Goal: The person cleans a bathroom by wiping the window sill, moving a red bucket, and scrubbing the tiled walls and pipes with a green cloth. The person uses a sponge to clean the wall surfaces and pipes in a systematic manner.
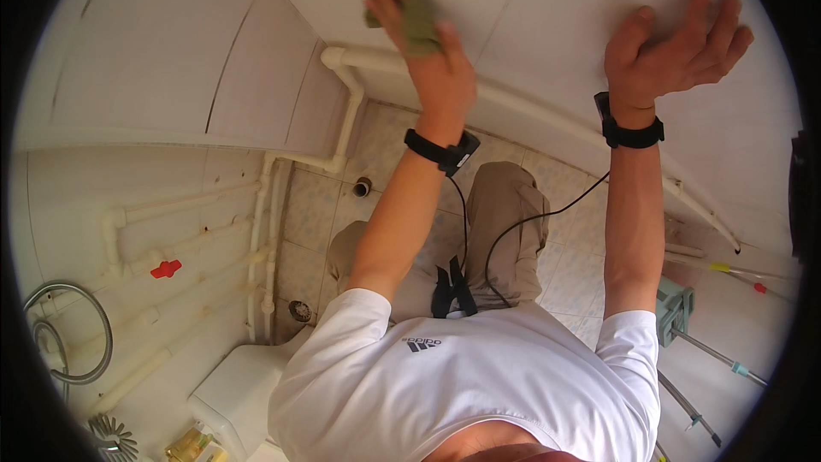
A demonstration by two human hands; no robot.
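Observation:
A folded green cloth (420,29) lies under my left hand (442,70), which presses it to the pale tiled wall (545,6). The hand and cloth are slightly blurred, and the fingers partly cover the cloth. Farther right, my right hand (667,54) is at the same wall with its fingers apart and nothing in it. It seems to rest on the tiles, though the contact is hard to make out. Black straps with small devices circle both wrists, and thin black cables run from them toward my waist.
A white pipe (532,106) runs along the wall below my hands. At the left are more pipes, a red valve handle (166,269) and a coiled metal hose (106,333). An open drain pipe (362,187) rises from the tiled floor (314,199). Mop poles (712,353) stand at the right.

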